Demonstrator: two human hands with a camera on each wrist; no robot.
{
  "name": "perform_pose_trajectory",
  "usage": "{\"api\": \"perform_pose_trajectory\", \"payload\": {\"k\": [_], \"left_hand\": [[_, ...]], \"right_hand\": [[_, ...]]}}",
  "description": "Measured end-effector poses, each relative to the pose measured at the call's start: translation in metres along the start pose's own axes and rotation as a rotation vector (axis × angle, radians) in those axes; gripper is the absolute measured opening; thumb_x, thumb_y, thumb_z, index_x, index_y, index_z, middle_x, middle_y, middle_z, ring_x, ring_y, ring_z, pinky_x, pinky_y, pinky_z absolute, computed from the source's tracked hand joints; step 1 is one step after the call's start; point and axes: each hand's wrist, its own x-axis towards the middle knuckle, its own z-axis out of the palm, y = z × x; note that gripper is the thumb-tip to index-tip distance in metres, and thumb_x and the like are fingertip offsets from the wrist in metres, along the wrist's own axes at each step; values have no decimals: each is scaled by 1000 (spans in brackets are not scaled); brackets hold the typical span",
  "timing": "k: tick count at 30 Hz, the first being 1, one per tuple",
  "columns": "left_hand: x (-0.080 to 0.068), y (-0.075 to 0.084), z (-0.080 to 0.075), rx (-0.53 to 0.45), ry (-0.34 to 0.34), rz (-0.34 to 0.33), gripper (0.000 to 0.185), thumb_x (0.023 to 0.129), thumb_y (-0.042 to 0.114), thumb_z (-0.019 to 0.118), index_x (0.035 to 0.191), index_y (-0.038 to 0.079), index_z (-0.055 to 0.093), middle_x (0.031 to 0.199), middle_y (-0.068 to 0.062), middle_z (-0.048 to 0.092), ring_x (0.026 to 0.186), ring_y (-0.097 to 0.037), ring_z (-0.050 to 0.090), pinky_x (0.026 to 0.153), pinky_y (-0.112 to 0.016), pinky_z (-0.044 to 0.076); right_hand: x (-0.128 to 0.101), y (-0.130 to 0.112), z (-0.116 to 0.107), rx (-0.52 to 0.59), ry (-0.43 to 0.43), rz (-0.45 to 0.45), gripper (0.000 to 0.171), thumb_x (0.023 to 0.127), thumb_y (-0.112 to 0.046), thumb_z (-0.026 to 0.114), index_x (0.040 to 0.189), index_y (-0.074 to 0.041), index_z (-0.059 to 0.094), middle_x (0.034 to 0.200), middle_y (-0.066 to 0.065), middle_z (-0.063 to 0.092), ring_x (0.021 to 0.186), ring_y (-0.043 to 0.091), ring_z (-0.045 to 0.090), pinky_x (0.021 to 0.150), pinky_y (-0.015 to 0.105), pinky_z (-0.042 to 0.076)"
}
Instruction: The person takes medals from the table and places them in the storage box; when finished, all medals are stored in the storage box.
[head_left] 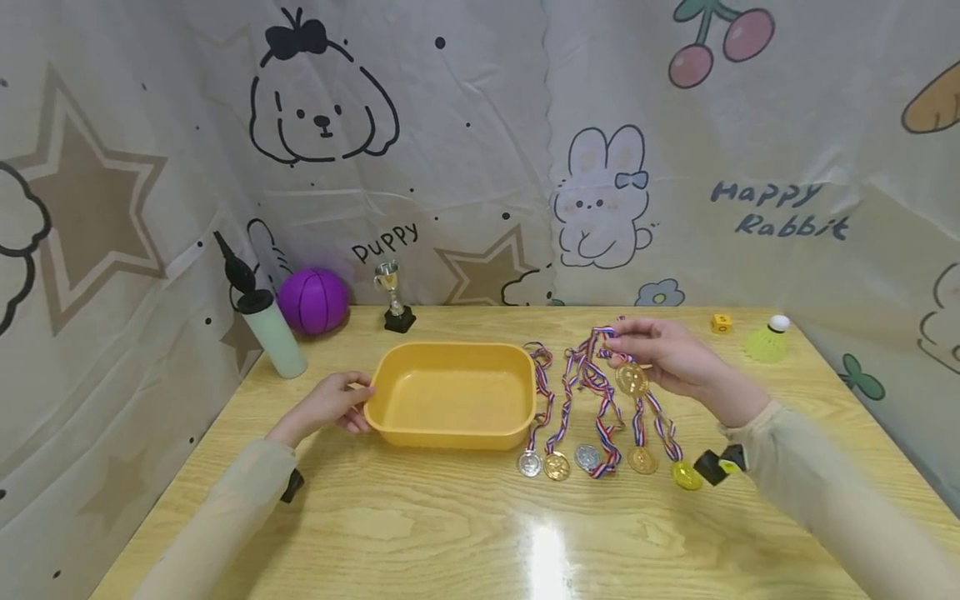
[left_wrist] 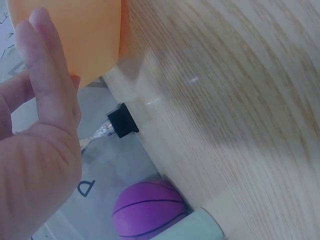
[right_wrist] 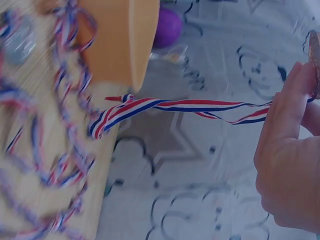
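Head view: five medals (head_left: 557,466) lie in a row near the front of the surface (head_left: 450,533). Right hand (head_left: 667,354) pinches a gold medal (head_left: 632,379) above them. Left hand (head_left: 333,402), fingers straight, touches the yellow tub's (head_left: 450,433) left edge.

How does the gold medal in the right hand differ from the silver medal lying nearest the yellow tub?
The gold medal is lifted off the table, held in the right hand; the silver medal lies flat on the table with no hand on it. One is gold, the other silver. The gold medal's ribbon is bunched in the fingers; the silver medal's ribbon trails along the wood beside the yellow tub. Both are round, with red, white and blue ribbons.
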Motion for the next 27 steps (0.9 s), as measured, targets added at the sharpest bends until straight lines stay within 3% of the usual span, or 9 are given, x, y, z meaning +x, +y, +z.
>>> {"api": "perform_pose_trajectory", "payload": {"k": [12,20,27], "left_hand": [[0,-3,0,-20,11,6,43,102,19,45,134,-10,40,73,-7,62,56,-11,65,56,-28,59],[0,-5,0,-31,12,8,44,102,19,44,135,-9,39,74,-7,62,56,-12,65,56,-28,59],[0,-7,1,-46,7,16,44,102,19,44,136,-10,38,75,-8,61,57,-11,65,55,-26,58]], "right_hand": [[61,-2,95,35,-139,-26,12,95,3,51,99,-6,58,85,-1,66,69,7,66,52,15,51],[98,21,153,113,-12,76,16,93,1,57,108,2,57,100,14,67,71,10,68,61,22,57],[124,50,190,176,109,84,8,91,-1,61,99,0,61,89,12,71,66,10,67,51,20,52]]}}
